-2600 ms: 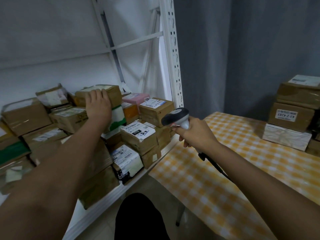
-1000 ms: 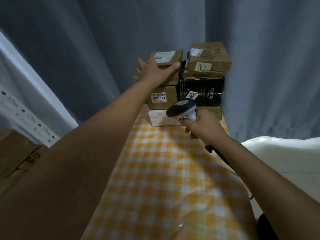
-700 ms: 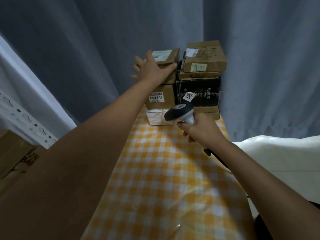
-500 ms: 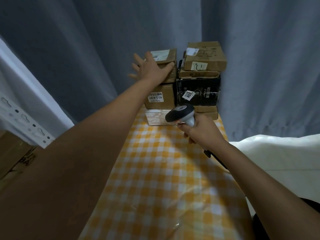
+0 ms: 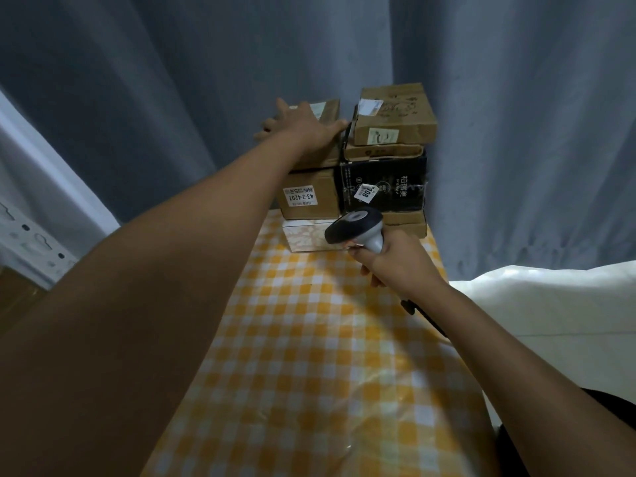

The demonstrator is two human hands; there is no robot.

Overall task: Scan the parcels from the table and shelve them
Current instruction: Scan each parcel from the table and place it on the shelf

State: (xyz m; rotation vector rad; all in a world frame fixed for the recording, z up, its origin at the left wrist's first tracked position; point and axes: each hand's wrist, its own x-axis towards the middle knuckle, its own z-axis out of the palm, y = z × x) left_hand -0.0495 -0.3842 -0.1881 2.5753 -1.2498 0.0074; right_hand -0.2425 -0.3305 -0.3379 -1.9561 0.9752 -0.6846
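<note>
While left hand [image 5: 303, 127] lies spread flat on the top-left parcel [image 5: 325, 111] (far end of desk [image 5: 309, 356]), right hand [image 5: 395, 263] grips scanner [image 5: 354, 226] just below. Labels: "43-2-4201", "108".

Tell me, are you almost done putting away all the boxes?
Not yet. Most of the checked tablecloth is bare, so earlier parcels may be gone. Right now the left hand lies flat on the top left parcel, and the right hand holds the barcode scanner. Two stacks wait, including the black box and the white patterned box.
</note>
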